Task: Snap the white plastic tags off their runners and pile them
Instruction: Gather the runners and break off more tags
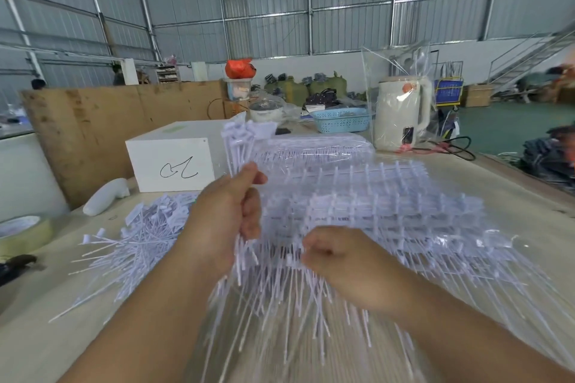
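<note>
From my head camera, my left hand (224,214) is curled round a bunch of white tags (241,146), raised above the table (510,183). My right hand (339,261) pinches into the runner sheets (373,214) lying before me. Loose tags (146,236) are piled at my left, near the white box (174,162).

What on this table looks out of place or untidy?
Nothing looks damaged. The pile of loose tags at the left is scattered, with strips pointing in all directions. The kettle stands inside a clear plastic bag, which is unusual.
</note>
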A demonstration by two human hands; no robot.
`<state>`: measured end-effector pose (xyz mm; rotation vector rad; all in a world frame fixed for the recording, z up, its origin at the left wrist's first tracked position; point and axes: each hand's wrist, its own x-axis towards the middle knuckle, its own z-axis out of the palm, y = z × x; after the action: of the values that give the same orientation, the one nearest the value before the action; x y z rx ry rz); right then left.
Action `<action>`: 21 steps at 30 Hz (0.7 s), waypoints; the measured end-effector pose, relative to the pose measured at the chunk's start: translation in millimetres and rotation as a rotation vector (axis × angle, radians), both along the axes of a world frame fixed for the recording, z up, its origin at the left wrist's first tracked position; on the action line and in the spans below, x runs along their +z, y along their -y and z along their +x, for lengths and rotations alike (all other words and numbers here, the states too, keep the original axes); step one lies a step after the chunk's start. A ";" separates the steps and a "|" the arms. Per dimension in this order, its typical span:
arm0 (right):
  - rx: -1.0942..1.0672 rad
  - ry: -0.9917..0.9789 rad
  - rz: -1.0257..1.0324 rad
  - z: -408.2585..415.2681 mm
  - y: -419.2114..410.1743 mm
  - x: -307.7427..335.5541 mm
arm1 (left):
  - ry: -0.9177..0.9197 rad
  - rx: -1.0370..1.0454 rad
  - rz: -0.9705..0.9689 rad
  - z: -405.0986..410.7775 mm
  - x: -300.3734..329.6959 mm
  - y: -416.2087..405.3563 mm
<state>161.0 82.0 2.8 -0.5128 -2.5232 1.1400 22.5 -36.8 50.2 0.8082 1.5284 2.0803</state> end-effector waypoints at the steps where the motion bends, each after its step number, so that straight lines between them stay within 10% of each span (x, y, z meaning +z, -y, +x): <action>1: 0.029 0.034 0.130 -0.8 -0.2 -4.0 | -0.027 0.064 -0.046 -7.7 -0.6 0.9; 7: 0.044 0.056 0.352 -2.0 -1.8 -7.5 | -0.594 0.595 -0.577 -60.2 -15.6 15.8; 13: 0.091 0.055 0.464 -2.9 0.0 -9.0 | -0.611 0.468 -1.145 -82.7 -19.3 33.9; 21: 0.069 0.121 0.504 -6.1 1.6 -13.5 | -0.897 0.418 -1.338 -83.7 -21.0 30.5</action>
<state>154.9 80.4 -10.7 -0.3670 -2.8090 0.4648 -61.2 -67.3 29.2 0.8528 3.0895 0.3284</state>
